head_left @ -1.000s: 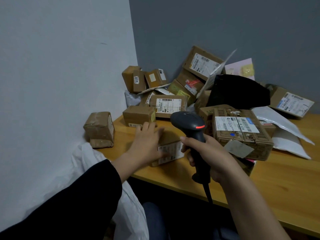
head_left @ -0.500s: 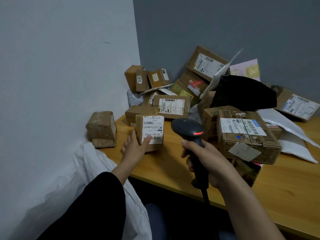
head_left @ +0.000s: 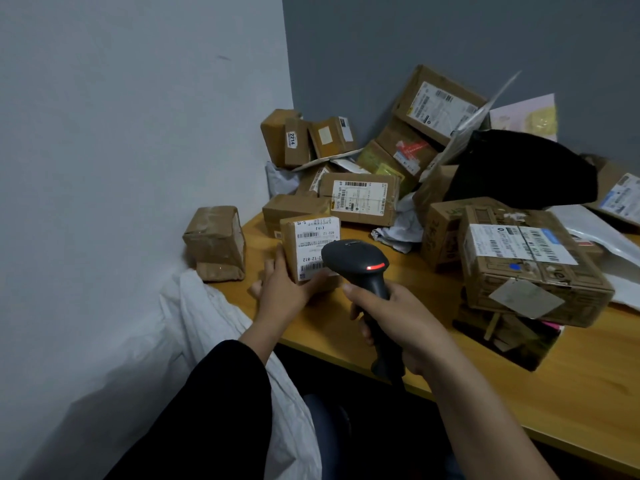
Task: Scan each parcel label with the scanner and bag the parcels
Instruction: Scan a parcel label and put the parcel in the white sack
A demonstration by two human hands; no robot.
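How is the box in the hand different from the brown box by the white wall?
The box in the hand shows a white label with barcodes; the box by the wall shows none in view. The left hand grips the box in the hand; nothing touches the box by the wall. The scanner points at the box in the hand, not the box by the wall. Both are small brown cardboard boxes.
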